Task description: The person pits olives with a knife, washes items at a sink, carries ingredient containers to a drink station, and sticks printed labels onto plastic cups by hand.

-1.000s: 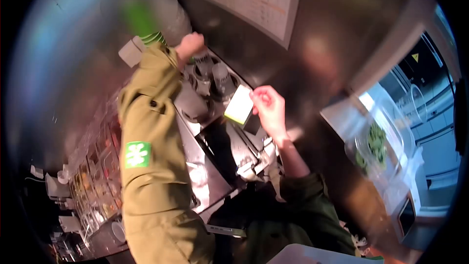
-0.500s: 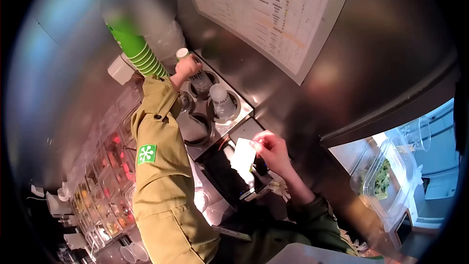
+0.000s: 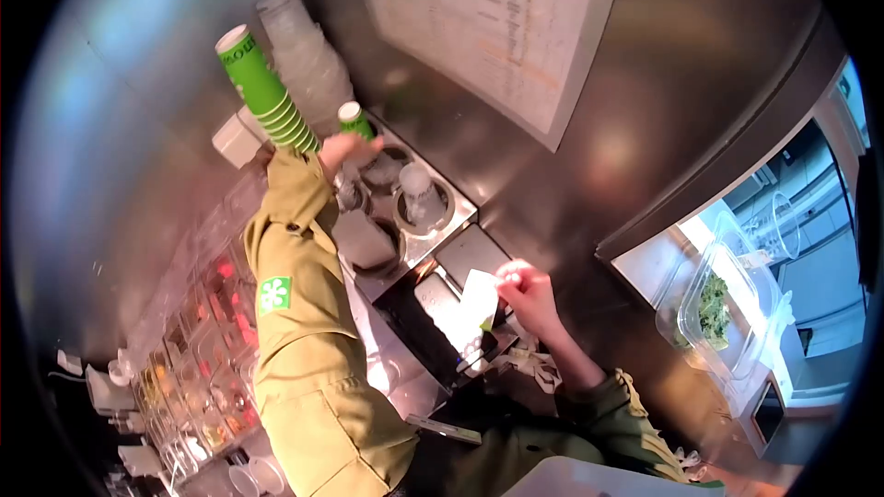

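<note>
My left hand [image 3: 345, 152], its fingers smeared by motion, is over the steel cup holder [image 3: 465, 209], just in front of a small green cup [image 3: 353, 120]. Whether it touches that cup I cannot tell. Beside my wrist rises a tall stack of green cups [image 3: 258, 83], leaning to the left. Between the thumb and fingers of my right hand [image 3: 529, 294] is a white card or label [image 3: 478, 299], above a dark box-like unit. Translucent cups [image 3: 419, 191] stand upside down in the holder's round openings.
A printed chart [image 3: 497, 28] hangs on the metal wall. Clear compartments of colorful contents [image 3: 198, 368] line the left. Stacked clear containers [image 3: 304, 60] stand behind the green cups. At the right, a clear tub [image 3: 737, 350] is near leafy greens [image 3: 714, 308].
My left hand has come away from the top of the small green cup, which now shows behind it. My right hand has shifted slightly right with the white card.
</note>
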